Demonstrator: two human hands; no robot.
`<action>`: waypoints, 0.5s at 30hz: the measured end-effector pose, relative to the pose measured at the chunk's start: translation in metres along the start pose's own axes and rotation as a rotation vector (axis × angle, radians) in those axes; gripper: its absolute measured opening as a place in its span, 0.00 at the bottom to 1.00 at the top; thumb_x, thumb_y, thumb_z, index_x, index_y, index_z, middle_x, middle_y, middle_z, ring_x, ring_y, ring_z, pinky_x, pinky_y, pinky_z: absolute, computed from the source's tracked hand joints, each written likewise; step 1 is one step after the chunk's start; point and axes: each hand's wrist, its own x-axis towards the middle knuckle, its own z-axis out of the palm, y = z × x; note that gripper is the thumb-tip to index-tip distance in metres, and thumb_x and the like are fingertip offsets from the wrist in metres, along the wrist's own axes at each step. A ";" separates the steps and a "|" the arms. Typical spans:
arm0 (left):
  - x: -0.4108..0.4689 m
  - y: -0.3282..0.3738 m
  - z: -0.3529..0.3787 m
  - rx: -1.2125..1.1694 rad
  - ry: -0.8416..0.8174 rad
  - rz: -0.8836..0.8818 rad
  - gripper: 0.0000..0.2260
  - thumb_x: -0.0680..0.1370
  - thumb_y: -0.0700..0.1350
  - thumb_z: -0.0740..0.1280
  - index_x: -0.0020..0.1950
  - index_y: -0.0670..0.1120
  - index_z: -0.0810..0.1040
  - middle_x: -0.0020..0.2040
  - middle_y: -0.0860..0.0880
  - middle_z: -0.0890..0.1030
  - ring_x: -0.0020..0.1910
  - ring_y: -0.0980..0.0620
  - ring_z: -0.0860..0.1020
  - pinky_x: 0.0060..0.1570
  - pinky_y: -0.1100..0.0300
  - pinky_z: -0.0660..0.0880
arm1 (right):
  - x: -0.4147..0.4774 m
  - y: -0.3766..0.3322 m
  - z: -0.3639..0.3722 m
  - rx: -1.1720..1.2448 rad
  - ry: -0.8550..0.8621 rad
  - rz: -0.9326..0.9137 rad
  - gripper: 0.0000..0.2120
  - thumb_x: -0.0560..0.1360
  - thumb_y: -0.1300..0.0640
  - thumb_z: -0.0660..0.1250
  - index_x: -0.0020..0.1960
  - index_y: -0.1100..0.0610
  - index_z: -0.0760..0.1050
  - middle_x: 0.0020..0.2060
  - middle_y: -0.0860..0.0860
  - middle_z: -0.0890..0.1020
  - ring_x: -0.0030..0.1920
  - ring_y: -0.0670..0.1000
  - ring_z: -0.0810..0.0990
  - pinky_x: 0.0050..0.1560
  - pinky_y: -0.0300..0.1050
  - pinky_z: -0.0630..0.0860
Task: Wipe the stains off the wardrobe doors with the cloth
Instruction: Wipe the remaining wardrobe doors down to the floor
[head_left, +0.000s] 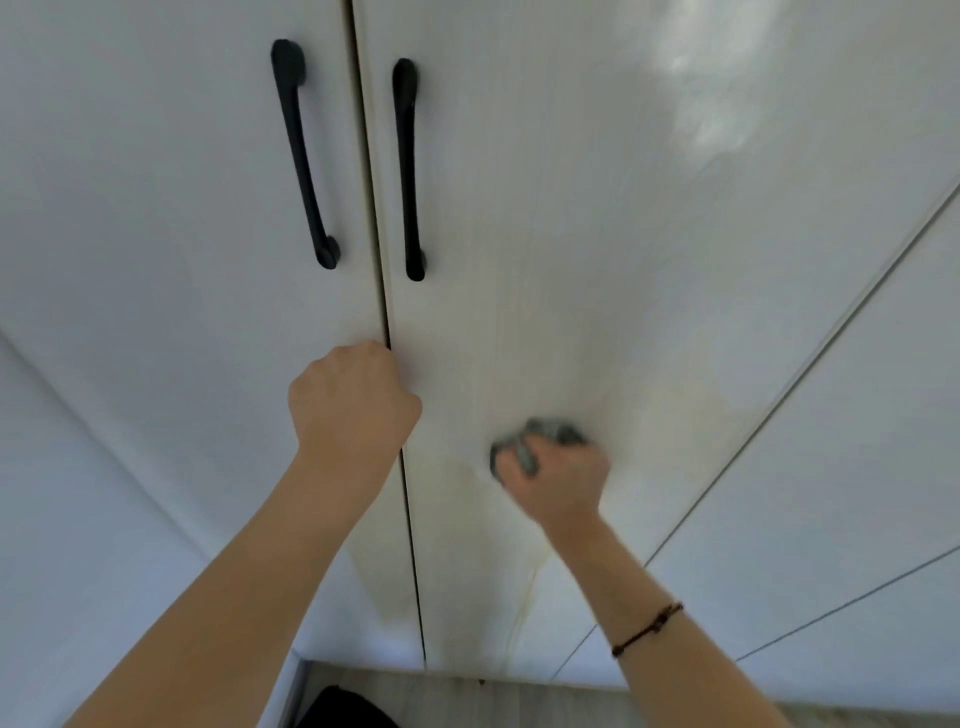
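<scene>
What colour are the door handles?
The handles are black, shown best in the head view.

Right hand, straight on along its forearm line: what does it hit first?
The right hand grips the cloth, apparently pressed against the right door, so the door blocks it. Sliding up the panel, the lower end of the right handle looks first in line.
</scene>
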 end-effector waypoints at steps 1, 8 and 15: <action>0.000 0.001 0.000 0.006 0.003 0.003 0.10 0.65 0.36 0.66 0.30 0.45 0.66 0.27 0.49 0.69 0.25 0.50 0.65 0.28 0.63 0.59 | -0.030 0.011 0.008 -0.005 -0.110 0.078 0.18 0.62 0.56 0.73 0.24 0.55 0.64 0.21 0.48 0.63 0.22 0.52 0.62 0.22 0.39 0.63; -0.004 0.002 0.002 0.052 0.020 -0.019 0.08 0.68 0.37 0.65 0.31 0.44 0.68 0.27 0.48 0.71 0.24 0.50 0.67 0.27 0.63 0.62 | 0.077 -0.011 -0.054 0.148 0.338 0.015 0.18 0.67 0.59 0.65 0.26 0.51 0.57 0.22 0.47 0.57 0.22 0.51 0.56 0.25 0.39 0.52; -0.004 0.006 0.006 0.089 0.020 -0.061 0.08 0.69 0.38 0.66 0.32 0.44 0.70 0.28 0.48 0.72 0.24 0.50 0.68 0.28 0.64 0.62 | 0.026 0.017 -0.029 0.041 0.164 -0.004 0.18 0.67 0.56 0.68 0.25 0.54 0.61 0.21 0.49 0.62 0.22 0.54 0.62 0.24 0.40 0.60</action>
